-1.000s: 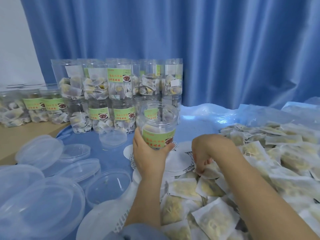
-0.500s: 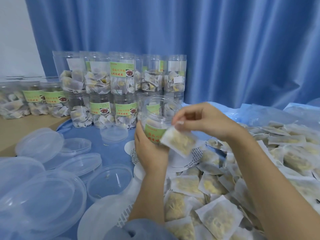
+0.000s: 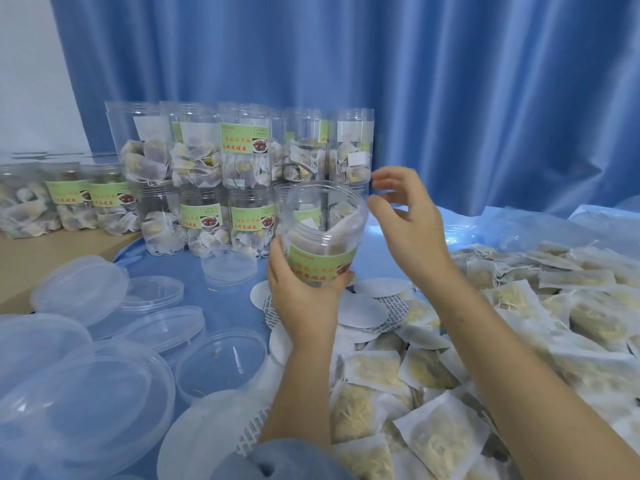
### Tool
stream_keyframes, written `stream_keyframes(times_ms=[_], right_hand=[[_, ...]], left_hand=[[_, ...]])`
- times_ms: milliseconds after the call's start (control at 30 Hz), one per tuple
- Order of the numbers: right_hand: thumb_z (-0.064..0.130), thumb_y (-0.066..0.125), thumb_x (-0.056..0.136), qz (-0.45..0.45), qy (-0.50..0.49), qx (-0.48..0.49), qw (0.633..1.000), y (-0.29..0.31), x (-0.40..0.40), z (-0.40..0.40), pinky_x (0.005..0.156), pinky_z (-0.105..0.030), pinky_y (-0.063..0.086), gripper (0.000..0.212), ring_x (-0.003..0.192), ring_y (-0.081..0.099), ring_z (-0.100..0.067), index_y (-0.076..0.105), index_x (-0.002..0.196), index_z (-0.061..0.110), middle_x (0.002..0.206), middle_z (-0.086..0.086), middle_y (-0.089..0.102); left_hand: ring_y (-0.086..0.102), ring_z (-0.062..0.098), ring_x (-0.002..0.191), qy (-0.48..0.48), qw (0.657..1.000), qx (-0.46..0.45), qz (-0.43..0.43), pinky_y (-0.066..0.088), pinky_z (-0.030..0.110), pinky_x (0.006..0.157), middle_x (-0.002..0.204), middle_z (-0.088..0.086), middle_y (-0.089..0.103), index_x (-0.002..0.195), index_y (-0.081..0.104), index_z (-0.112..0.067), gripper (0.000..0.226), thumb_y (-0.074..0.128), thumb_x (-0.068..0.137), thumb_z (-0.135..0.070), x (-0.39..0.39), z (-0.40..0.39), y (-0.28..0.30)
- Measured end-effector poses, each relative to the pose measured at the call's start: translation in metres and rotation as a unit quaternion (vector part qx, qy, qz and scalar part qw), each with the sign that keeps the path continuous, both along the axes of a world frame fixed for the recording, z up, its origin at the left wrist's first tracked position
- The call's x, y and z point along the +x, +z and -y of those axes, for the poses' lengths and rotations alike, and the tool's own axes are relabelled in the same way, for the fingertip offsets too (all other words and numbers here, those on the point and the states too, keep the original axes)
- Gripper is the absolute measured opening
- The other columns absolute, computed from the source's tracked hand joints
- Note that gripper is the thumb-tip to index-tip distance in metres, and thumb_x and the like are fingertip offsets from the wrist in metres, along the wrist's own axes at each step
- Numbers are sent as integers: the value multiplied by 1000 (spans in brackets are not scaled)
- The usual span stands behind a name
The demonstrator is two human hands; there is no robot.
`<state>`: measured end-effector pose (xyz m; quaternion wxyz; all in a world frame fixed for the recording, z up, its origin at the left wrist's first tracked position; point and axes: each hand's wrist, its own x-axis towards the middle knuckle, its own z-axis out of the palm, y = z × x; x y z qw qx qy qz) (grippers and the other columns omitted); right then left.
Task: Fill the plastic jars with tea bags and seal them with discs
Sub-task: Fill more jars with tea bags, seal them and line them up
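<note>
My left hand grips a clear plastic jar with a green label, held up and tilted toward me above the table. A tea bag lies inside it. My right hand hovers just right of the jar's mouth, fingers loosely spread and holding nothing. Loose tea bags are heaped across the right and near side of the table. White sealing discs lie under and around my left wrist.
Filled labelled jars are stacked two high at the back, more stand at far left. Clear plastic lids are spread over the left of the blue table. A blue curtain hangs behind.
My right hand lifted a tea bag from the heap to the jar and let it go inside; that hand is now empty beside the rim. The jar was raised slightly.
</note>
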<state>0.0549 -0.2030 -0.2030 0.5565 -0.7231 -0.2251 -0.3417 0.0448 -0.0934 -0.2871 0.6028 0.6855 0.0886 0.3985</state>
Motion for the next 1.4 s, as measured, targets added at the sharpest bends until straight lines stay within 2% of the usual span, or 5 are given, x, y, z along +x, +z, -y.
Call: stream_keyframes(times_ms=[133, 300, 867, 1067, 1400], right_hand=[[22, 55, 88, -108, -81, -161, 978, -21, 22, 8, 72, -21, 42, 10, 75, 55, 1, 53, 97, 26, 88, 14, 59], [25, 51, 89, -281, -125, -519, 797, -69, 38, 26, 100, -39, 38, 28, 123, 40, -29, 55, 116, 27, 124, -3, 47], [12, 40, 92, -175, -254, -631, 712, -72, 41, 29, 74, -32, 33, 26, 102, 59, -27, 57, 111, 14, 110, -7, 64], [30, 40, 89, -104, -292, -595, 742, -46, 31, 13, 69, -29, 25, 33, 58, 38, -18, 37, 59, 16, 65, -1, 49], [28, 45, 89, 30, -277, -490, 826, -15, 10, 4, 64, -29, 26, 28, 65, 38, -23, 47, 66, 12, 64, 0, 40]], left_hand=[[44, 17, 128, 17, 999, -46, -2, 38, 28, 101, 145, -1, 41, 145, 30, -24, 114, 93, 49, -27, 1, -5, 3], [45, 17, 104, -22, 986, -144, -80, 42, 32, 97, 135, 5, 27, 144, 29, -37, 115, 93, 49, -29, 1, -7, 3], [40, 36, 120, 121, 908, 239, -321, 37, 44, 97, 131, 17, 38, 127, 40, -4, 59, 62, 83, -37, -12, -11, 24], [28, 34, 121, 9, 772, 240, -588, 35, 51, 94, 132, 15, 33, 129, 46, -13, 54, 40, 93, -54, -15, -33, 31], [44, 36, 110, 99, 887, 228, -390, 44, 37, 82, 134, 20, 24, 127, 34, -5, 59, 67, 85, -32, -18, -28, 32]])
